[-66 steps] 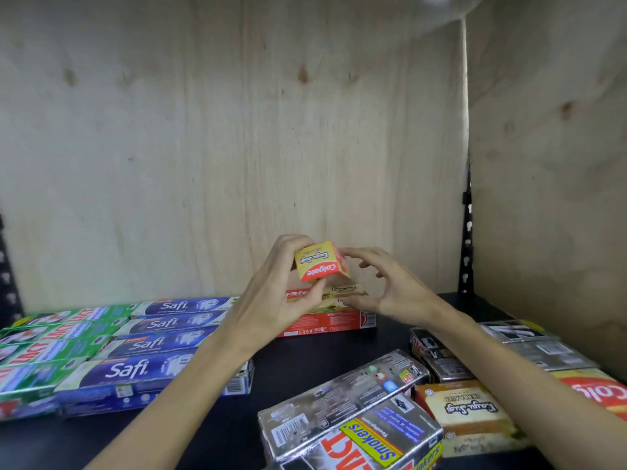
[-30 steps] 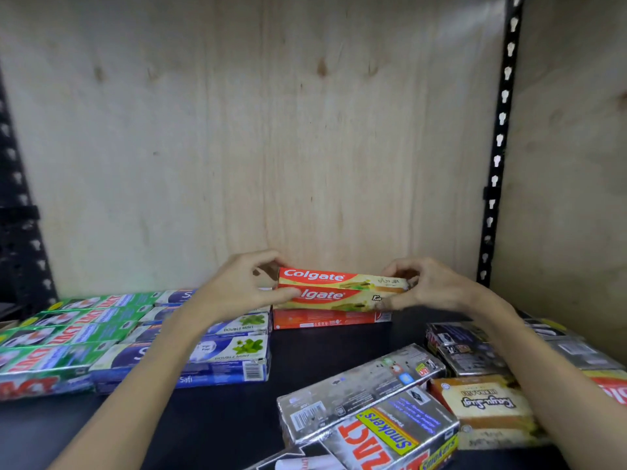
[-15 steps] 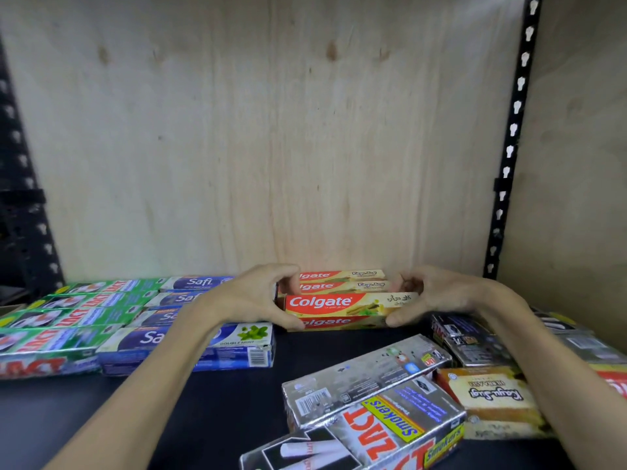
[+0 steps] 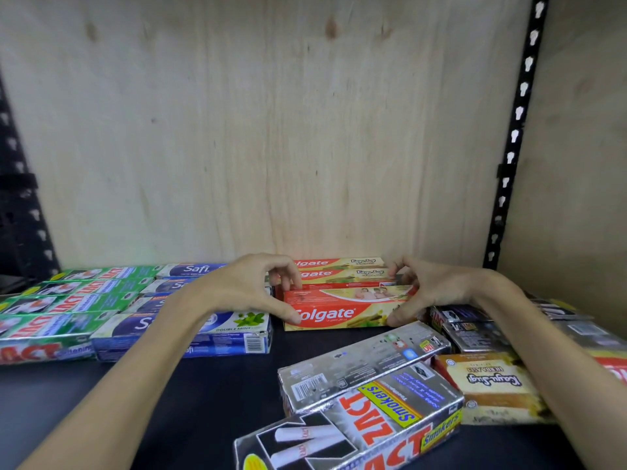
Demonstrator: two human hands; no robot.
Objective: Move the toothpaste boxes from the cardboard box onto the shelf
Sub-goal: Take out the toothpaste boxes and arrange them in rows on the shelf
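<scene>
On the dark shelf [image 4: 210, 395], against the plywood back panel [image 4: 271, 130], a red and yellow Colgate box [image 4: 342, 312] lies flat in front of two more Colgate boxes [image 4: 342, 271]. The left hand [image 4: 247, 288] pinches its left end, thumb on the front face and fingers curled over the top; the right hand [image 4: 431, 288] pinches the right end the same way. Green Zact boxes [image 4: 57, 310] and blue Safi boxes [image 4: 190, 330] lie in rows to the left. Silver Zact Smokers boxes [image 4: 359, 401] and a Kayu Sugi box [image 4: 492, 385] lie loosely piled at the near right.
</scene>
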